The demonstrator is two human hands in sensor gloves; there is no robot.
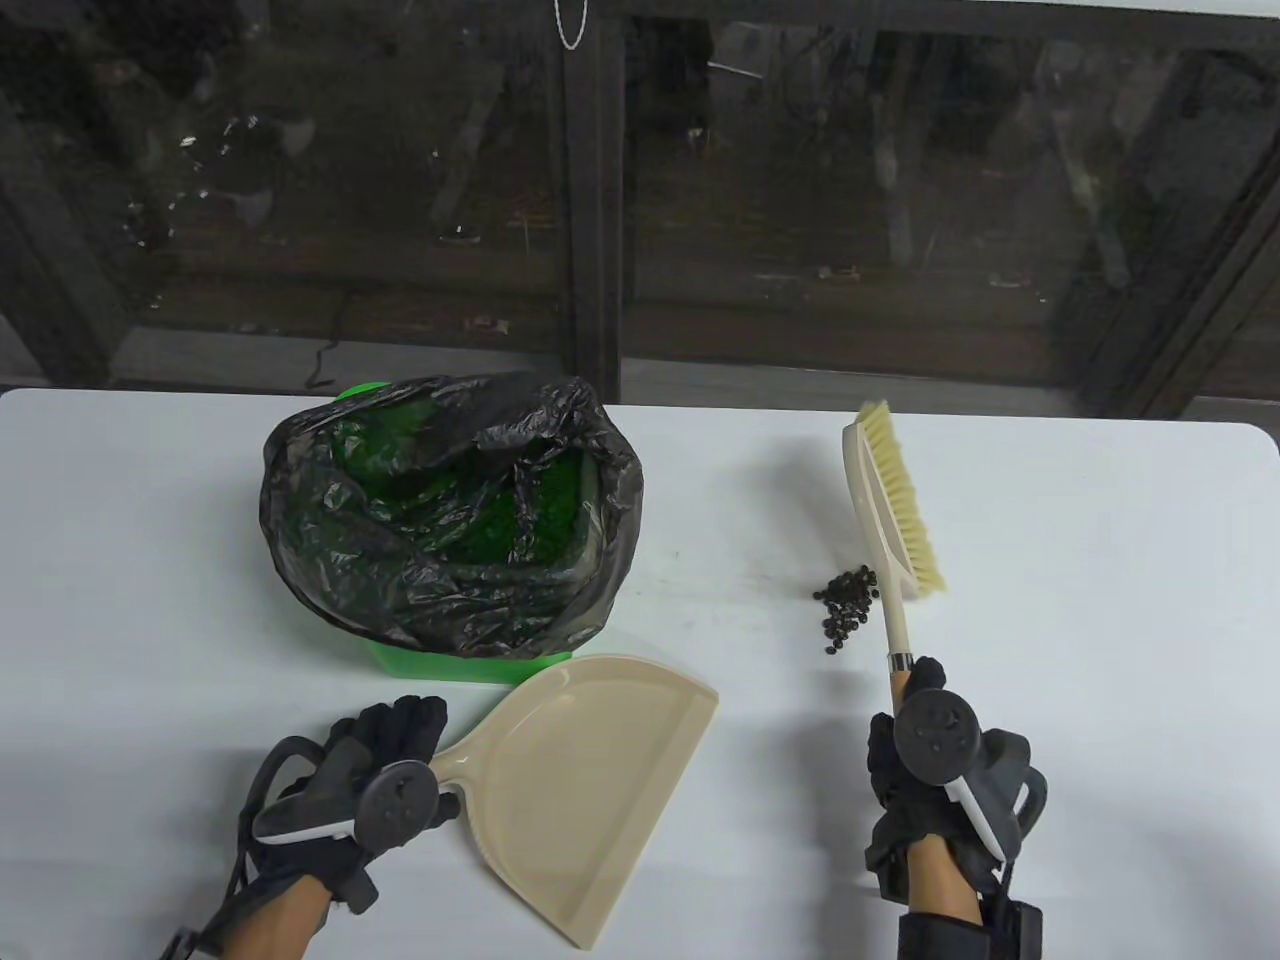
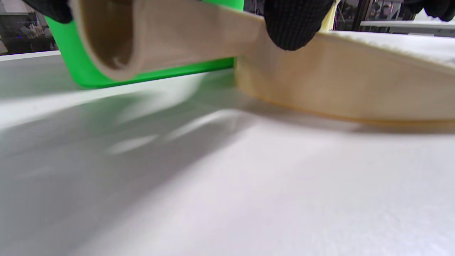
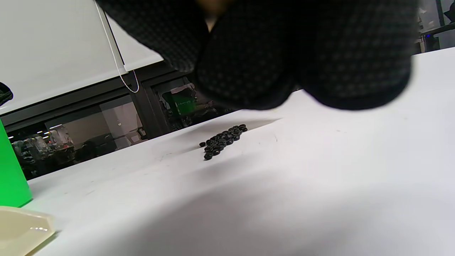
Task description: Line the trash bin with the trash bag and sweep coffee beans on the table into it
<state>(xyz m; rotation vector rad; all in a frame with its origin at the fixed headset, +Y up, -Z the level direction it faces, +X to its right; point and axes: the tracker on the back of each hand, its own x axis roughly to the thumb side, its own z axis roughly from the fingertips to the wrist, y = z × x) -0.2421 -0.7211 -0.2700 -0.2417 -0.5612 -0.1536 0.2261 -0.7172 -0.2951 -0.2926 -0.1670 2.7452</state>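
A green trash bin (image 1: 460, 664) stands at the table's left centre, lined with a crumpled black trash bag (image 1: 450, 510). A small heap of dark coffee beans (image 1: 846, 605) lies on the white table (image 1: 1080, 600) to its right. My right hand (image 1: 925, 760) grips the handle of a beige brush (image 1: 893, 520), whose bristles lie just right of the beans. My left hand (image 1: 385, 765) holds the handle of a beige dustpan (image 1: 585, 770) lying flat in front of the bin. In the left wrist view, fingertips (image 2: 291, 25) curl over the dustpan (image 2: 341, 78). The right wrist view shows the beans (image 3: 222, 140).
Dark glass panels (image 1: 640, 190) run behind the table's far edge. The bin's green wall (image 3: 10, 177) and a dustpan corner (image 3: 21, 231) appear at the left of the right wrist view.
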